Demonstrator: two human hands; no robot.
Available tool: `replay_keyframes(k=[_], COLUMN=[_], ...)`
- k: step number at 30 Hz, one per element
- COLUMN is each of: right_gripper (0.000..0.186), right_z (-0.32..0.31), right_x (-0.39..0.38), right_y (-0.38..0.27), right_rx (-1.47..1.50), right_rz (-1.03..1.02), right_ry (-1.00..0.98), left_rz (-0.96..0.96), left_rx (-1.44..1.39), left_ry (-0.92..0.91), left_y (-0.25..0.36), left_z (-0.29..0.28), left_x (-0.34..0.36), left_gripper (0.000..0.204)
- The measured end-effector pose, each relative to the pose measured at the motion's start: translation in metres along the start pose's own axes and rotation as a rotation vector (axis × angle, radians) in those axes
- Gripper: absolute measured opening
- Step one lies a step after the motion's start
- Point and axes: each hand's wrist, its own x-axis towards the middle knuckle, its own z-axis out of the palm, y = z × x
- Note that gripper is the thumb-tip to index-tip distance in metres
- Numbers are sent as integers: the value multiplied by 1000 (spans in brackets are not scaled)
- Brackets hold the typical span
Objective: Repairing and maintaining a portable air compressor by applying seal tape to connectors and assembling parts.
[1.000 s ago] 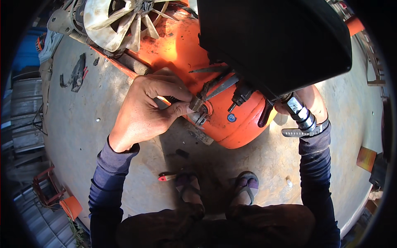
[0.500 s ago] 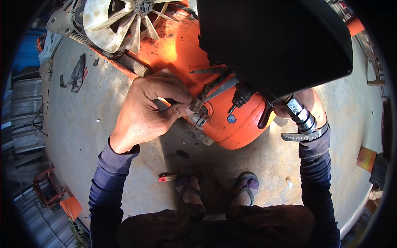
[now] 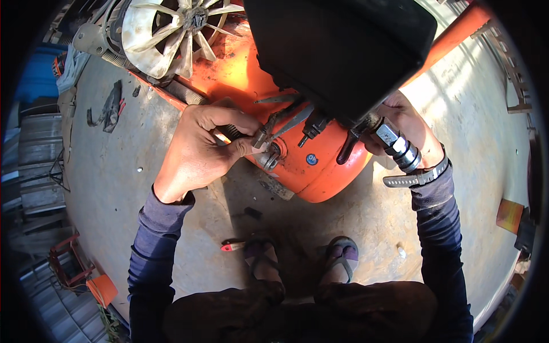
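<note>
My left hand (image 3: 200,146) pinches a small brownish metal fitting (image 3: 260,138) between thumb and fingertips. This fitting sits just above a port (image 3: 278,150) on the orange tank (image 3: 331,177) of an air compressor. Over the tank hangs a black box-shaped housing (image 3: 343,46), with grey metal strips and a threaded black stem (image 3: 311,127) below it. My right hand (image 3: 409,123) is at the housing's lower right edge, behind a shiny metal coupler (image 3: 394,146). Its fingers are partly hidden by the housing and the coupler. A dark red lever (image 3: 347,150) points down beside it.
A finned fan wheel (image 3: 191,23) is at the tank's upper left. On the concrete floor lie a dark cloth-like bundle (image 3: 108,108) and a red-handled tool (image 3: 233,247). My sandalled feet (image 3: 343,254) are below the tank. An orange container (image 3: 103,290) stands at lower left.
The black housing, the coupler and my right hand have shifted left in view, baring an orange bar at upper right. My left hand keeps its pinch on the fitting, slightly farther left.
</note>
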Motion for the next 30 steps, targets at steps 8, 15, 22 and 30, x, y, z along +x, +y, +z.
replay_keyframes(k=[8,15,22,30], right_gripper=[18,13,15,22], right_z=[-4,-39,-58,-95], right_x=[0,-18,-88,-179], right_y=[-5,24,95,260], right_rx=[-55,176,255,217], right_rz=[27,-92,-376,215], right_ry=[48,-4,434,722], left_rz=[5,83,71,120], left_rx=[48,93,137,97], left_ry=[-74,-64,-104,-62], left_y=[5,2,3,-23], left_z=[-6,-5,-2,-23], left_x=[2,-2,2,-11], left_gripper=[18,17,13,18])
